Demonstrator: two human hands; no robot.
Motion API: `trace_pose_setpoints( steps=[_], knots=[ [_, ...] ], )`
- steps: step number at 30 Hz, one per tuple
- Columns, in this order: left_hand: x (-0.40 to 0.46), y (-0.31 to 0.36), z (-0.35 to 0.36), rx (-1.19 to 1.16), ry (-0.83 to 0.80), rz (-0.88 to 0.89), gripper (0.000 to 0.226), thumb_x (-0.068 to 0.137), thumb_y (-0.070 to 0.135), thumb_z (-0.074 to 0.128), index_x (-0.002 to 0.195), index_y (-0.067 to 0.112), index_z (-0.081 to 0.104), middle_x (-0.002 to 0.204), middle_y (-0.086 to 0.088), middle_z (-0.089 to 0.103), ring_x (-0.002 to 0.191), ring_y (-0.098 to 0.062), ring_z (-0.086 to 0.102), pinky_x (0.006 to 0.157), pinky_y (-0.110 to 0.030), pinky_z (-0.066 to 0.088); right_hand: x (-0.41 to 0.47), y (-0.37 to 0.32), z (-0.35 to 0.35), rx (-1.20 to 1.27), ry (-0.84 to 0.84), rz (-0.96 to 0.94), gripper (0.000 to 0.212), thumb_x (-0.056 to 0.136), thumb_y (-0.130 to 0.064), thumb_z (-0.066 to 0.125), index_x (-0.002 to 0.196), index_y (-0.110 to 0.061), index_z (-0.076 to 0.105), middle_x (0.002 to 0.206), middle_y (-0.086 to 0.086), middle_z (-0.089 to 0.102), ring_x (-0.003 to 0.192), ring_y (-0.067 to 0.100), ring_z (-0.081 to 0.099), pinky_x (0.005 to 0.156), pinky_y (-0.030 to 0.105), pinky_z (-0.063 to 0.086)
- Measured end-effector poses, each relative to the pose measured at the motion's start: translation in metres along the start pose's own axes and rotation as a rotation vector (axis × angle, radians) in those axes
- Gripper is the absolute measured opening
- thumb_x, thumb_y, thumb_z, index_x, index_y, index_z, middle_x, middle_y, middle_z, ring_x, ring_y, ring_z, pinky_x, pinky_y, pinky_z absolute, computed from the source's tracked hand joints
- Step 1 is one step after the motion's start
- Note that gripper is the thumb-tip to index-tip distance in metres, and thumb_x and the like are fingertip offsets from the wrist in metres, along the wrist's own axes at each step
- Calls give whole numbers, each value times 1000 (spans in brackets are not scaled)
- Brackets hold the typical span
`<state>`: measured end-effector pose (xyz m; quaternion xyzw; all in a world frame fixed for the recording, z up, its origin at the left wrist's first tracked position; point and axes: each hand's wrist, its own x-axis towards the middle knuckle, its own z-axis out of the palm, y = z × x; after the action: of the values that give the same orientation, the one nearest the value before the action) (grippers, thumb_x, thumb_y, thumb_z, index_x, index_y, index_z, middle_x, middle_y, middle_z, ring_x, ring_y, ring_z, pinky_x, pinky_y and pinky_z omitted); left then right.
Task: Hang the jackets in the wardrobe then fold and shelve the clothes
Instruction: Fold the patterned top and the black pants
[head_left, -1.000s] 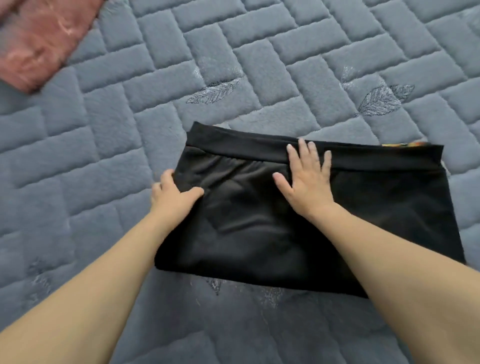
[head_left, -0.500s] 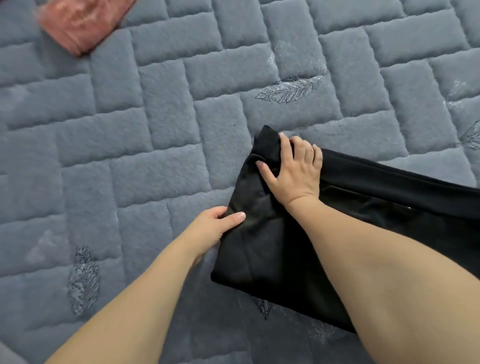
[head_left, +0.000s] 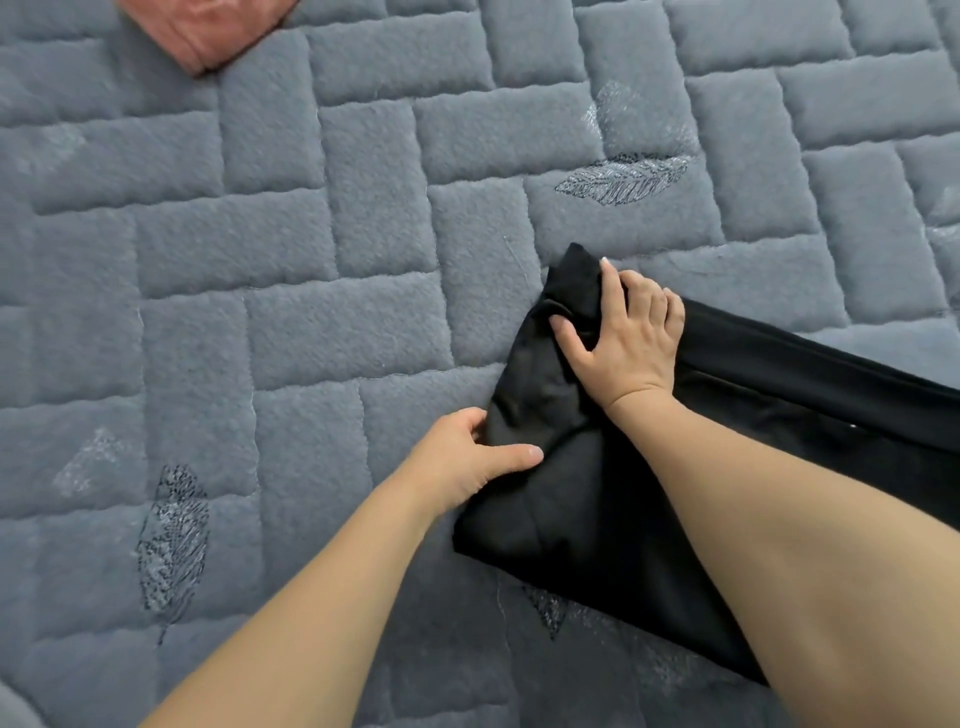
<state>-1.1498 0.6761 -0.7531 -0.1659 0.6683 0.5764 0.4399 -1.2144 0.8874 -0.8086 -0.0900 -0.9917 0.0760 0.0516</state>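
A folded black garment (head_left: 587, 525) lies on the grey quilted bedspread (head_left: 291, 291), running off the right edge of the view. My left hand (head_left: 467, 462) grips its left edge, thumb on top and fingers tucked under the cloth. My right hand (head_left: 623, 338) holds the garment's upper left corner, which stands slightly lifted and bunched between thumb and fingers. My right forearm hides part of the garment's lower right.
A pink cloth (head_left: 208, 28) lies at the top left, cut off by the frame. The bedspread, stitched with leaf patterns (head_left: 623, 179), fills the rest of the view.
My right hand slid from the middle of the waistband to the upper left corner and took hold of it. My left hand closed on the left edge. The view swung left.
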Motion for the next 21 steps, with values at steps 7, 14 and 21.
trace_pose_setpoints(
  steps=[7,14,21],
  knots=[
    [-35,-15,21,-89,72,-85,29,76,18,83,103,15,73,94,-2,77,87,-22,74,82,-37,60,16,-13,-48,25,-306,34,75,69,-78,49,120,-22,54,114,7,66,110,31,58,93,43,38],
    [-147,18,-65,-54,284,-34,26,79,13,81,104,13,72,90,-6,77,82,-25,74,70,-35,60,19,-136,-133,556,-633,147,27,72,-32,65,95,-19,61,91,0,66,83,20,61,69,30,46],
    [-352,144,-223,325,761,200,18,73,25,86,85,22,73,75,5,75,60,-5,70,50,-16,50,56,-323,-315,1375,-619,141,29,56,-1,58,81,-15,60,76,8,64,72,29,62,60,34,56]
  ],
)
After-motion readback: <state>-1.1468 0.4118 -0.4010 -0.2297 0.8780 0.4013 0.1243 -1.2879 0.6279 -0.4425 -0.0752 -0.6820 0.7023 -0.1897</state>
